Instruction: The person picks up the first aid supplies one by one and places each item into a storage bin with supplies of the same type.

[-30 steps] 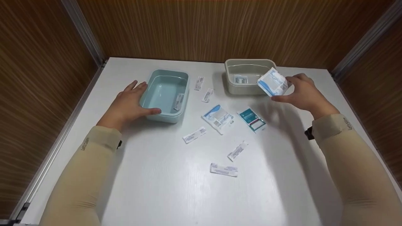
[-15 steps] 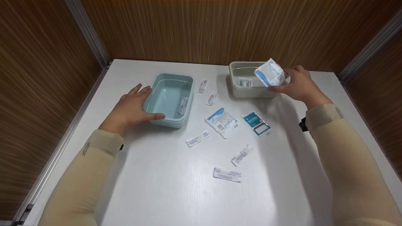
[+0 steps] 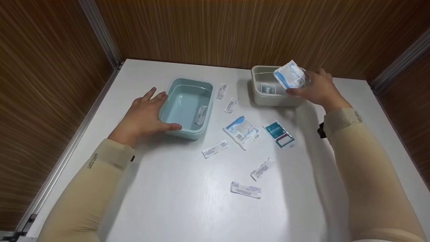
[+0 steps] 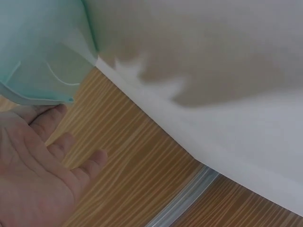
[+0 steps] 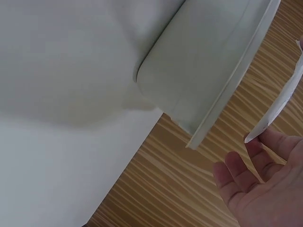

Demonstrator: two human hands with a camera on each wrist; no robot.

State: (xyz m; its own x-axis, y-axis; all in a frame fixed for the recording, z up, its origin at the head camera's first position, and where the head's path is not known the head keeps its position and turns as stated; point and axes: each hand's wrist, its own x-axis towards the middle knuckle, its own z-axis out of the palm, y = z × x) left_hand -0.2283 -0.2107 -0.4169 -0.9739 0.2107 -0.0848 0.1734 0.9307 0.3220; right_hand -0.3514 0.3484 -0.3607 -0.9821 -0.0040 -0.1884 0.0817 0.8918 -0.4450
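Observation:
My right hand [image 3: 319, 88] pinches a white-and-blue packet printed "Surgical" [image 3: 289, 74] between thumb and fingers, tilted above the beige tub [image 3: 277, 101]. In the right wrist view the packet [image 5: 279, 104] shows edge-on, above the tub's rim. A small packet [image 3: 268, 88] lies inside that tub. My left hand [image 3: 142, 116] spreads along the left side of the light blue tub [image 3: 186, 135], thumb at its near rim; in the left wrist view the fingertips [image 4: 57, 111] meet or nearly meet the rim. One narrow white paper sachet [image 3: 201, 115] is inside the blue tub.
Between and before the tubs, a second "Surgical" packet [image 3: 242, 132], a green-and-white packet [image 3: 279, 135] and several narrow white sachets [image 3: 215, 149] lie on the white table [image 3: 188, 201]. Wood-grain panels [image 3: 201, 30] enclose the back and sides.
My right hand has carried the "Surgical" packet from the beige tub's right corner to over its opening. The left hand stays at the blue tub. The head view has shifted slightly.

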